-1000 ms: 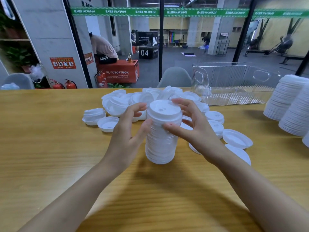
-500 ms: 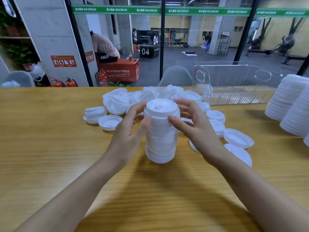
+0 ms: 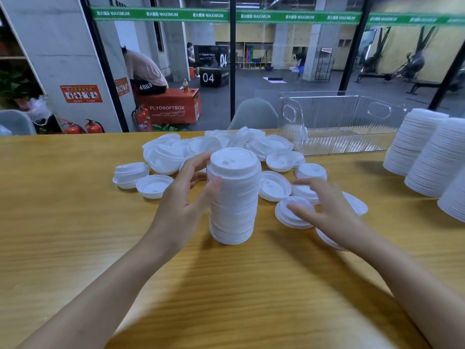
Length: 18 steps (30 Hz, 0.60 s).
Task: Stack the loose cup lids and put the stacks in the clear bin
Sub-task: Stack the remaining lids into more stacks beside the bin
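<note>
On the worktop (image 3: 75, 248), dead centre: a tall stack of lids (image 3: 234, 197), upright on the wood. Grasped by the left grip (image 3: 181, 205), thumb flat against the near side, fingers curled round the far side. White thin plastic, side finely ribbed with nested rims, top a round shallow dome with a small raised sip tab.

Just right of the stack: the right grip (image 3: 334, 217), released, fingers spread and motion-blurred above a loose lid (image 3: 294, 215). Cannot tell whether thumb and lid touch.

Behind and to both sides: a heap of loose lids (image 3: 214, 147), some dome-up, some flipped to show hollow, dish-like undersides. At the left edge of the heap, a short stack (image 3: 130, 172) beside one upturned lid (image 3: 153, 187).

At the far right of the worktop, well apart from the held stack: the clear bin (image 3: 339, 122), rectangular, transparent with fluted walls and oval handle cut-outs. Further right, finished stacks (image 3: 422, 152), tall, white, leaning.

Worktop itself: light yellow-brown wood grain, smooth, faintly glossy.

Beyond it: a grey chair (image 3: 254, 114), black-framed glass, a green banner (image 3: 161, 14) reading MAXIMUM. Past the glass, a gym floor with a red box (image 3: 173, 109) marked PLYOSOFTBOX, a person (image 3: 143, 69) seated on it, a black box (image 3: 214, 76) numbered 04, red fire extinguishers (image 3: 142, 119) by a concrete pillar.
</note>
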Each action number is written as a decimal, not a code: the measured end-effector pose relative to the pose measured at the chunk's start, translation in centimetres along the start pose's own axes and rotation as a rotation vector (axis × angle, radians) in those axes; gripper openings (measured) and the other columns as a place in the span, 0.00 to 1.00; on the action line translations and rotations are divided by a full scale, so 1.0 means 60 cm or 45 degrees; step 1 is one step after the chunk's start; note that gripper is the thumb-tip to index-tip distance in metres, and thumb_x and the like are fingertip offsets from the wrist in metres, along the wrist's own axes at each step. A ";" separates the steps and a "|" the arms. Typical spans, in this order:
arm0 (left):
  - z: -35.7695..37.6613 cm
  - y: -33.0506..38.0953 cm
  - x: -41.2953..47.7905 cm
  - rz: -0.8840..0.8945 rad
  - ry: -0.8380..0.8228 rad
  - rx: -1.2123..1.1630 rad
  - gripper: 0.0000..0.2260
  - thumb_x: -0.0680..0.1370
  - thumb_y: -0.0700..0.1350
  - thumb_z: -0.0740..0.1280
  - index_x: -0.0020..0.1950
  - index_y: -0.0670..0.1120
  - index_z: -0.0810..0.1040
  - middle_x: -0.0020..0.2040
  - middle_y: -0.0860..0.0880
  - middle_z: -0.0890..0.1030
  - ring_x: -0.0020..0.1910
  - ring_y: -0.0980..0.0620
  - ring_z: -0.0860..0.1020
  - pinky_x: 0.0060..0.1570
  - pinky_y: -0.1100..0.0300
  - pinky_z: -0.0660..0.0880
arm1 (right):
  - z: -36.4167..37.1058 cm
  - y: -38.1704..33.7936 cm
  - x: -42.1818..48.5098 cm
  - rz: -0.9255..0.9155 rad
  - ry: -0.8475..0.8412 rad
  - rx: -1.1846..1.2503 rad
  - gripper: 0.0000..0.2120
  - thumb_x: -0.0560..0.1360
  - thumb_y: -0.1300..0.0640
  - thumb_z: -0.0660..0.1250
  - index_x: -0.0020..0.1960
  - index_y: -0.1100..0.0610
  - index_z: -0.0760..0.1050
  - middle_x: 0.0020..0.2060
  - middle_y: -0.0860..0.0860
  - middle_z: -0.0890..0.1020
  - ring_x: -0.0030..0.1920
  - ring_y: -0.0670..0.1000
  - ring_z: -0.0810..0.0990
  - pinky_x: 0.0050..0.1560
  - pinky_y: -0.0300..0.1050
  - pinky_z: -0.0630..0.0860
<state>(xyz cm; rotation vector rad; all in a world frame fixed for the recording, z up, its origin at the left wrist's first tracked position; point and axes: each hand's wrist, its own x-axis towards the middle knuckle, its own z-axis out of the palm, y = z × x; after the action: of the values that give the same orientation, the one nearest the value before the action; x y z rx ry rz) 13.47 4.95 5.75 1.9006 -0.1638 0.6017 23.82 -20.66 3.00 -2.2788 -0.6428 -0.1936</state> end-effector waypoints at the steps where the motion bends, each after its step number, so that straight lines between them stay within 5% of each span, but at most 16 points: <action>1: 0.000 0.000 0.000 -0.001 0.001 0.004 0.25 0.74 0.64 0.62 0.69 0.58 0.70 0.65 0.63 0.75 0.67 0.60 0.72 0.68 0.53 0.69 | 0.003 0.011 -0.005 0.057 -0.057 -0.131 0.22 0.73 0.45 0.72 0.65 0.42 0.70 0.61 0.40 0.73 0.65 0.48 0.64 0.61 0.42 0.62; 5: 0.000 -0.001 -0.001 -0.003 -0.005 0.006 0.24 0.74 0.64 0.62 0.69 0.60 0.69 0.65 0.63 0.76 0.67 0.60 0.72 0.68 0.49 0.68 | 0.008 0.014 -0.012 0.100 -0.202 -0.458 0.28 0.72 0.39 0.70 0.69 0.42 0.68 0.63 0.42 0.71 0.69 0.50 0.60 0.62 0.44 0.61; 10: 0.000 -0.003 0.000 0.003 -0.014 -0.002 0.22 0.75 0.63 0.63 0.68 0.60 0.69 0.65 0.62 0.76 0.67 0.59 0.72 0.68 0.47 0.69 | 0.008 0.006 -0.012 0.088 -0.151 -0.510 0.25 0.74 0.40 0.68 0.69 0.41 0.69 0.64 0.42 0.73 0.69 0.49 0.61 0.61 0.45 0.60; 18: 0.001 -0.002 -0.001 -0.007 -0.017 -0.011 0.22 0.75 0.64 0.63 0.68 0.62 0.69 0.65 0.62 0.76 0.66 0.59 0.73 0.67 0.48 0.70 | 0.005 0.003 -0.006 0.135 0.013 0.111 0.15 0.70 0.40 0.71 0.56 0.41 0.76 0.55 0.42 0.80 0.59 0.47 0.75 0.56 0.42 0.70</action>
<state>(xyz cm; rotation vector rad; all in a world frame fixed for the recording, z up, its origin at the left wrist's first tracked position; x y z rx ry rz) 13.49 4.96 5.64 1.8967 -0.1695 0.5837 23.59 -20.71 2.56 -2.2196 -0.5136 -0.1238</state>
